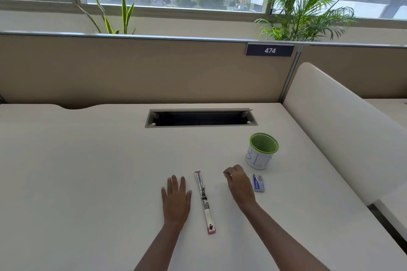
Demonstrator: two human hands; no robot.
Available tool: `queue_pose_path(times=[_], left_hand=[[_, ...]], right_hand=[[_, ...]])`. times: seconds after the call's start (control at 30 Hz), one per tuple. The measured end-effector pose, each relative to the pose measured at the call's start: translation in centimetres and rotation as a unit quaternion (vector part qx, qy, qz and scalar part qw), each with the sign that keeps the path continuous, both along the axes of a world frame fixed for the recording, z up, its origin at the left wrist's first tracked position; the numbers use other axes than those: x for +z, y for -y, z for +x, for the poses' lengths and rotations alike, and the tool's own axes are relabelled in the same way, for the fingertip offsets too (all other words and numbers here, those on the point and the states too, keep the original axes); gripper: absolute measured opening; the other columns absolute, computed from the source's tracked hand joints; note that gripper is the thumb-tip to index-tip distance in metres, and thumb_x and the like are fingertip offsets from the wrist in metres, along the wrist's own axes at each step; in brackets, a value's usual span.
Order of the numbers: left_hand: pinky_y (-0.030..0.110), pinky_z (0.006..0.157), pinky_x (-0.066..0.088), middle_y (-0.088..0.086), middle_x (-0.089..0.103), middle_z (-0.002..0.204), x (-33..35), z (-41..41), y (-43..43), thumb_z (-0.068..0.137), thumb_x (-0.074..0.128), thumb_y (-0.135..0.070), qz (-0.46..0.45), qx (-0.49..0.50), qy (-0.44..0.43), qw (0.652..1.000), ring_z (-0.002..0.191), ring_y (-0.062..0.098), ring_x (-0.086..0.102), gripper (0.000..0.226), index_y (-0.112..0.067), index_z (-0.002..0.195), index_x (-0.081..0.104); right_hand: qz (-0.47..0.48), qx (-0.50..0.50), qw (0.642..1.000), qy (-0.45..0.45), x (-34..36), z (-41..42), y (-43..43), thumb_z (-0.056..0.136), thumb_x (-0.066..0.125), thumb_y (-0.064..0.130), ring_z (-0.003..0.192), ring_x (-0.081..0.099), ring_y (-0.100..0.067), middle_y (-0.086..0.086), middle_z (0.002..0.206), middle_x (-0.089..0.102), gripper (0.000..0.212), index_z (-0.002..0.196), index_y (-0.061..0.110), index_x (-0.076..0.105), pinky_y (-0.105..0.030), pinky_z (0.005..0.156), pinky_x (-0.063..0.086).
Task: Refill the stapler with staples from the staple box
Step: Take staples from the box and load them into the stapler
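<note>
Both hands flank the opened stapler point(204, 201) — left point(176, 198) flat, empty; right point(239, 182) curled, perhaps pinching staples.

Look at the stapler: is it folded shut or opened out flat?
Opened out flat: the stapler lies stretched in one long line on the desk.

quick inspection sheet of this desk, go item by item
surface: white desk, bare apart from the items below
job's things: stapler swung fully open and lying flat between the hands; staple box lying just right of the right hand
clutter: green-rimmed mesh pen cup, no contents visible
grips: left hand flat on the desk, open; right hand loosely curled, unclear whether it holds anything
cables: nothing seen; cable slot uncovered
surroundings: partition with plate 474, plants, windows
</note>
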State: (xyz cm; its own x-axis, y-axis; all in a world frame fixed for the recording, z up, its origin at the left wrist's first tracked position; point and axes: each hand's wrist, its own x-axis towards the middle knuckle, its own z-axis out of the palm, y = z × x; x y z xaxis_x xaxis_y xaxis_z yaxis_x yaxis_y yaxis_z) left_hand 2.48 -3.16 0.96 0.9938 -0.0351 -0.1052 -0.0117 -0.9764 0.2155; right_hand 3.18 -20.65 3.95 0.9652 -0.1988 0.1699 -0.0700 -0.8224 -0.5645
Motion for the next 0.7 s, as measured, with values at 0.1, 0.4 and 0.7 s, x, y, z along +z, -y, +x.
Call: queue_pose_path(times=[0.1, 0.4, 0.7], left_hand=[[0.055, 0.073, 0.054, 0.025, 0.069, 0.11, 0.2, -0.7, -0.5, 0.097, -0.008, -0.041, 0.0, -0.029, 0.045, 0.999, 0.097, 0.039, 0.068, 0.09, -0.002, 0.104, 0.072], [0.055, 0.065, 0.055, 0.021, 0.073, 0.101, 0.2, -0.9, -0.8, 0.099, -0.005, -0.038, -0.013, -0.046, 0.053, 0.997, 0.087, 0.037, 0.071, 0.088, -0.003, 0.095, 0.075], [0.054, 0.068, 0.055, 0.019, 0.072, 0.104, 0.0, -0.8, -0.9, 0.099, -0.005, -0.038, -0.004, -0.045, 0.048, 0.998, 0.089, 0.036, 0.071, 0.087, -0.005, 0.097, 0.075]], right_hand=[[0.026, -0.048, 0.996, 0.068, 2.1, 1.2, 2.1, 0.091, 0.051, 0.004, 0.088, 0.06, -0.036, -0.025, 0.099, 0.058, 0.018, 0.096, -0.006, 0.064, -0.043, 0.077, 0.048], [0.018, -0.188, 0.979, 0.077, 6.3, 4.6, 8.1, 0.094, 0.043, 0.004, 0.091, 0.058, -0.043, -0.029, 0.107, 0.055, 0.025, 0.104, -0.008, 0.063, -0.042, 0.078, 0.048], [0.077, -0.214, 0.969, 0.101, 6.3, 4.2, 8.6, 0.092, 0.043, 0.002, 0.093, 0.058, -0.041, -0.028, 0.106, 0.058, 0.024, 0.106, -0.005, 0.062, -0.04, 0.08, 0.048]])
